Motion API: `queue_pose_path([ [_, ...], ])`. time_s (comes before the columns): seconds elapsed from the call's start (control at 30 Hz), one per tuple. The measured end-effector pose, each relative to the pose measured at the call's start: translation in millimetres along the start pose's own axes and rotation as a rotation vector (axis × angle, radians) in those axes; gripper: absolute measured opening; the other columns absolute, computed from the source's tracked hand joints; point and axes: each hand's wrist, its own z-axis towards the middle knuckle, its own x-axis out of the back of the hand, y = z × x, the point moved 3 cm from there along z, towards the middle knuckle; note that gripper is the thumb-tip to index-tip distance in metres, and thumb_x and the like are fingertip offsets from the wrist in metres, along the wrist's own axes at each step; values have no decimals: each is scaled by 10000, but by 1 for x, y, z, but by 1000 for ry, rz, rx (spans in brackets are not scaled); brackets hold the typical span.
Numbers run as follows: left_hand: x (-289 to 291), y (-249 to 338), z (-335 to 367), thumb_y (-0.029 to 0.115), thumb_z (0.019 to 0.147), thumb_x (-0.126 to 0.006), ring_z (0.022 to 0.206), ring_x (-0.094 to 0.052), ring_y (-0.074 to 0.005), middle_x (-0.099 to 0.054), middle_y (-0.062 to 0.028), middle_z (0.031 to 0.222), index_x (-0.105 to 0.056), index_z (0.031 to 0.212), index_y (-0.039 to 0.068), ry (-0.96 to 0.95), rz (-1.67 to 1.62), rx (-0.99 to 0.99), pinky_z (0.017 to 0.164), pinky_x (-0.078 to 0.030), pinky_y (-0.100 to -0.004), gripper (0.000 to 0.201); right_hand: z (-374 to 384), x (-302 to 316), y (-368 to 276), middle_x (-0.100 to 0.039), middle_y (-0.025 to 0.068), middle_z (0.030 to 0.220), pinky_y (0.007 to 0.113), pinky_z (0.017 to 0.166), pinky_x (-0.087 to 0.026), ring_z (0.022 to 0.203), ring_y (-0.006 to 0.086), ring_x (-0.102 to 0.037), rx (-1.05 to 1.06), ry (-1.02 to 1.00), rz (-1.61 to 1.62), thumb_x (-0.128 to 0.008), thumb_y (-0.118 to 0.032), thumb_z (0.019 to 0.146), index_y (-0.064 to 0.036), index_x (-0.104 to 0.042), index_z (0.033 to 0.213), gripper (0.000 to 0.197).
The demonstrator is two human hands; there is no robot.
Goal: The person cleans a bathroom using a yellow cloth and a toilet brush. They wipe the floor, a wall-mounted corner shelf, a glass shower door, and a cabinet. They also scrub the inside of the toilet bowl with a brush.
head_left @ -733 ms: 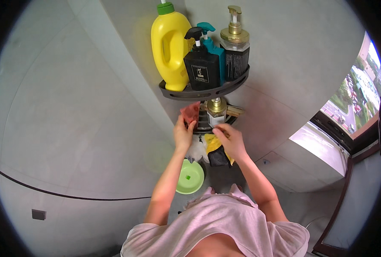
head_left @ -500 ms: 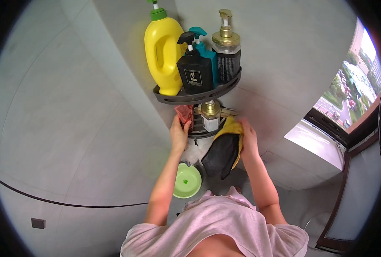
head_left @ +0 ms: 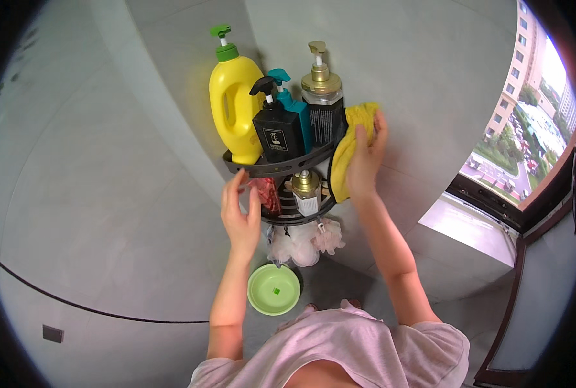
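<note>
In my right hand (head_left: 365,155) is a yellow cleaning cloth (head_left: 343,155) with a black side, held up at the right end of the upper corner shelf (head_left: 288,161). My left hand (head_left: 241,216) has its fingers apart and holds nothing. Its fingertips are just below that shelf's left end, beside a red packet (head_left: 268,194) on the lower shelf (head_left: 288,218). A gold-capped pump bottle (head_left: 307,194) stands next to the packet. On the upper shelf are a big yellow pump bottle (head_left: 233,97), a black one (head_left: 278,136), a teal one (head_left: 299,113) and a gold-topped dark one (head_left: 322,110).
White and pinkish bath puffs (head_left: 294,246) hang under the lower shelf. A light green basin (head_left: 273,291) is on the floor below. To the right are a window (head_left: 521,129) and its pale sill (head_left: 466,223). Grey wall (head_left: 107,161) lies on the left.
My right hand has lifted the cloth from beside the lower shelf to the upper shelf's right end. My left hand has let go of the red packet and moved left.
</note>
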Motion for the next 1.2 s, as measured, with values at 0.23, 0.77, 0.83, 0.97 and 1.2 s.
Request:
queue_pose_path([
  [0.23,-31,53,69,106,878,-701,1198,-557,-264,-545,-147,1361,-352,1486,45,81,53,-207,996,-446,-376,704,22,-1,-46,-670,83,955,340,749,-504,828,196,-651,27,-487,-249,-563,-181,959,-27,-571,1278,354],
  [0.77,-73,53,146,86,757,-818,820,-625,-136,-656,-44,912,-541,1321,61,-60,-379,-11,762,-521,-276,628,137,-107,-62,-689,98,861,317,735,-495,797,181,-632,188,-1042,-563,-730,-364,821,31,-671,961,423],
  [0.83,-74,56,148,73,762,-812,801,-624,-129,-657,-32,890,-624,1208,44,-62,-416,-16,750,-519,-262,485,142,-100,-60,-705,139,877,351,752,-505,819,249,-667,106,-970,-562,-720,-373,805,10,-694,979,422],
  [0.97,-78,68,156,58,789,-786,784,-624,-115,-667,-27,861,-634,1132,16,-152,-588,148,743,-515,-251,377,144,-90,-80,-713,158,897,377,762,-508,842,285,-686,91,-892,-568,-697,-373,829,-5,-698,1012,411],
  [1.2,-70,97,175,27,885,-675,863,-660,-145,-696,-61,900,-644,1055,-13,-23,-597,-60,807,-515,-273,177,140,-22,-178,-638,28,759,283,666,-451,714,106,-543,211,-642,-333,-701,-293,890,11,-694,963,313],
])
